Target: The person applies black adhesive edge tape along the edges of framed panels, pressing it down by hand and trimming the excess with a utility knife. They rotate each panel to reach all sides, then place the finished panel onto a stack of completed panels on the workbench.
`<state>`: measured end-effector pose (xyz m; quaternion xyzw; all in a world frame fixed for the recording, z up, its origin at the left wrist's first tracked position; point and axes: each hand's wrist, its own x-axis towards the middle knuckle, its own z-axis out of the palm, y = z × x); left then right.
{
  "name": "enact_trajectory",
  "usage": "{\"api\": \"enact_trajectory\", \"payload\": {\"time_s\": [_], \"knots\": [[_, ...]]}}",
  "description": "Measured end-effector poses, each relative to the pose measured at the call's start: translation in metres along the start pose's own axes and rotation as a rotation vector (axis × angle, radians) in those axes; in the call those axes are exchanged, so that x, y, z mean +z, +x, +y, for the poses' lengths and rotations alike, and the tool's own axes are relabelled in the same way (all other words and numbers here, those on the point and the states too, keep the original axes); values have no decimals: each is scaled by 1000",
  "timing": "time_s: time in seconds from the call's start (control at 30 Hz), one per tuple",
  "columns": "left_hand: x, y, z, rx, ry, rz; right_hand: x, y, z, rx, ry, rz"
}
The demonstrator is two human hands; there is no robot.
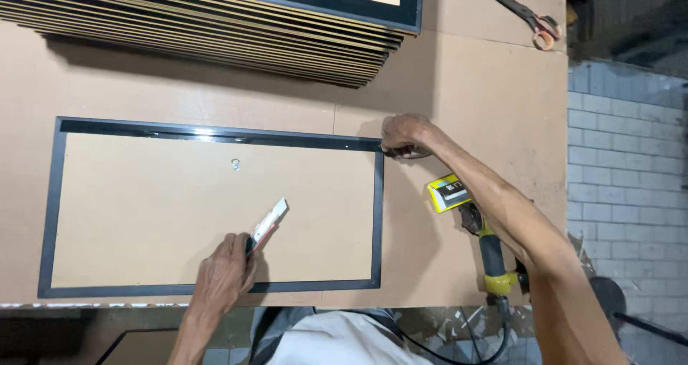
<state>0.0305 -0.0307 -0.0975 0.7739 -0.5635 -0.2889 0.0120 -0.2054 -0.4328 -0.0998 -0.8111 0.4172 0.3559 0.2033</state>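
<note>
Black frame: long black-edged picture frame [50, 207] with brown board backing lies face-down on the brown worktable [487, 92], back up for working.
Left hand [223, 277]: gripping a red-and-white utility knife [269, 224], tip on the backing.
Right hand [403, 135]: clenched on the frame's far right corner, pinning it, looks like.
Nearby: yellow power tool [466, 207], scissors [527, 15], stacked frames [215, 28].

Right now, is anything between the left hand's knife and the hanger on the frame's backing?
Nothing visible. The left hand holds the knife on the backing board, blade end aimed up and right. Only bare board lies between it and the small metal hanger. The right hand grips the frame's far corner.
</note>
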Motion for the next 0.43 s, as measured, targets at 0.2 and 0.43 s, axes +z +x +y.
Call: {"api": "enact_trajectory", "payload": {"time_s": [0.2,0.43], "knots": [[66,57,119,253,-523,300,15,5,10,9,20,43],[80,136,197,246,-180,330,27,7,11,-52,32,231]]}}
